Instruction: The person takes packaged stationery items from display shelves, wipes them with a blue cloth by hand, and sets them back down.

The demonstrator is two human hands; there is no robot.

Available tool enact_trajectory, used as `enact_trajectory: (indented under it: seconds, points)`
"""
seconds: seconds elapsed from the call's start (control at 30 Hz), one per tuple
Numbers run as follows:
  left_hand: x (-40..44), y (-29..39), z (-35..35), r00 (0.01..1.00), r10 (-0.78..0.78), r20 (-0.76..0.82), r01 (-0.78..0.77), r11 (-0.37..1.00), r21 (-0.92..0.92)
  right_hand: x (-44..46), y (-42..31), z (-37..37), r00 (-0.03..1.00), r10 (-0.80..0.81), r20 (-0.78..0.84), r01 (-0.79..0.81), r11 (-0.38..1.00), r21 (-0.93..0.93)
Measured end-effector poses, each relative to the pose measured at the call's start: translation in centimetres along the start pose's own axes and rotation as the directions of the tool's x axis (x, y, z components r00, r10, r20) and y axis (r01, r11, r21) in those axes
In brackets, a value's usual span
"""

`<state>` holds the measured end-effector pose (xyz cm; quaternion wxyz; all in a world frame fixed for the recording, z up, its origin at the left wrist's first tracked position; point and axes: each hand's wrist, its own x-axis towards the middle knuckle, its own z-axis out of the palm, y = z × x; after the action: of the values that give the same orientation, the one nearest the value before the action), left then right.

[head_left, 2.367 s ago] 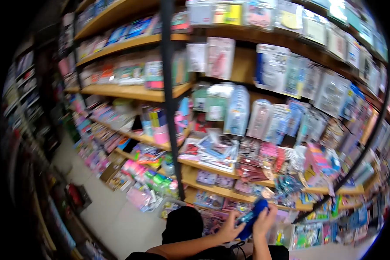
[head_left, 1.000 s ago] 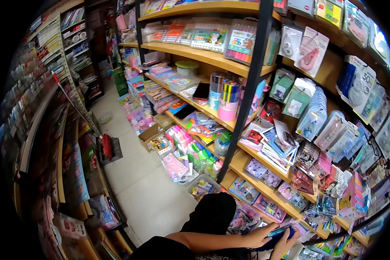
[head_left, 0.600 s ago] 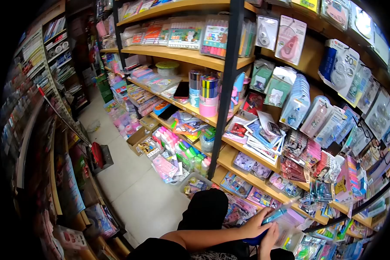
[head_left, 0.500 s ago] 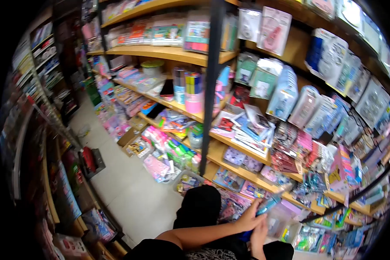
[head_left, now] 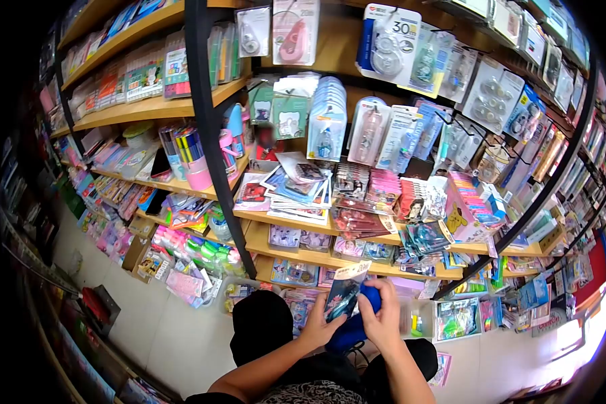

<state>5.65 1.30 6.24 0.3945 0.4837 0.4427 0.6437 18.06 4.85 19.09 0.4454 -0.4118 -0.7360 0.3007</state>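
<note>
My left hand [head_left: 320, 328] grips a small flat packet [head_left: 344, 296] with a dark teal picture front and a pale header strip on top. The packet is tilted upright, thumb lying along its lower part. Close beside it, my right hand [head_left: 382, 315] has its fingers curled over a smooth, rounded blue object [head_left: 370, 298], whose kind I cannot make out. More blue material [head_left: 345, 334] lies below, between the two hands and over my lap; a dark cord shows near it. Similar teal packets [head_left: 425, 237] lie on the shelf ahead.
Wooden shelves [head_left: 357, 264] with a black post [head_left: 212, 128] stand in front. Blister packs of correction tape [head_left: 387, 50] hang on hooks above. Booklets and cards [head_left: 296, 185] are piled mid-shelf. A clear bin [head_left: 239, 291] stands by my knee [head_left: 261, 326]; a goods tray [head_left: 458, 319] sits right.
The view has swung right, so the shelves appear further left. The hands have moved apart slightly; the packet now stands more upright in my left hand, and the blue object shows in my right.
</note>
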Motion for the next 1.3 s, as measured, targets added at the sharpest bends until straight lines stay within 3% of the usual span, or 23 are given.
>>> enact_trajectory:
  seconds: [0.03,0.07,0.17,0.2,0.27,0.4,0.5,0.57,0.6,0.7,0.8,1.0,1.2,1.3]
  points:
    - [-0.1,0.2,0.1,1.0,-0.007,0.025,0.006,1.0,0.028,0.6,0.5,0.4,0.983,-0.178,-0.04,0.176,0.983,-0.049]
    - [-0.4,0.5,0.2,0.999,0.015,0.047,-0.022,0.988,0.152,0.8,0.7,0.8,0.981,-0.194,-0.022,0.193,0.98,-0.038]
    - [-0.9,1.7,0.7,0.995,0.06,0.078,-0.079,0.96,0.27,0.8,0.9,1.5,0.985,-0.173,-0.006,0.173,0.985,-0.017]
    - [-1.3,0.6,0.3,0.993,-0.033,0.114,0.005,0.971,0.238,0.6,1.8,1.7,0.989,-0.144,-0.017,0.144,0.989,-0.021]
    - [-1.9,-1.3,0.1,0.997,-0.009,0.079,-0.008,0.977,0.214,0.6,2.3,1.3,0.997,-0.07,-0.035,0.069,0.997,-0.032]
    - [-1.7,0.2,0.1,0.994,-0.042,0.1,0.028,0.989,0.143,0.1,3.2,0.7,0.998,-0.069,-0.011,0.068,0.996,-0.061]
    - [-1.6,0.5,0.5,0.994,0.044,0.099,-0.061,0.983,0.174,0.2,2.5,0.2,0.996,-0.084,0.003,0.084,0.995,-0.058]
    - [-1.6,-0.3,0.2,0.991,-0.037,0.127,0.019,0.99,0.141,0.1,2.1,-0.1,0.993,-0.116,0.018,0.117,0.992,-0.045]
    - [-1.6,-0.1,0.1,0.987,-0.078,0.142,0.06,0.99,0.127,0.0,2.2,-0.2,0.988,-0.148,0.033,0.151,0.98,-0.128]
    - [-1.5,1.1,-0.1,0.981,-0.008,0.194,-0.003,0.998,0.056,0.0,2.8,-1.2,0.971,-0.225,0.078,0.238,0.912,-0.334]
    - [-2.0,1.5,0.3,0.971,-0.099,0.22,0.12,0.989,-0.084,0.5,3.1,-2.0,0.961,-0.264,0.08,0.273,0.868,-0.415]
    - [-2.0,1.3,0.7,0.953,-0.15,0.262,0.196,0.967,-0.163,0.4,4.5,-2.4,0.993,-0.102,-0.055,0.086,0.967,-0.24]
    - [-2.5,1.0,0.8,0.943,-0.188,0.276,0.269,0.917,-0.295,-0.1,5.6,-2.7,0.997,0.033,-0.069,-0.043,0.988,-0.146]
    - [-2.6,1.2,1.2,0.935,-0.23,0.269,0.321,0.873,-0.367,-0.3,5.8,-2.3,0.977,0.184,-0.11,-0.186,0.982,-0.007]
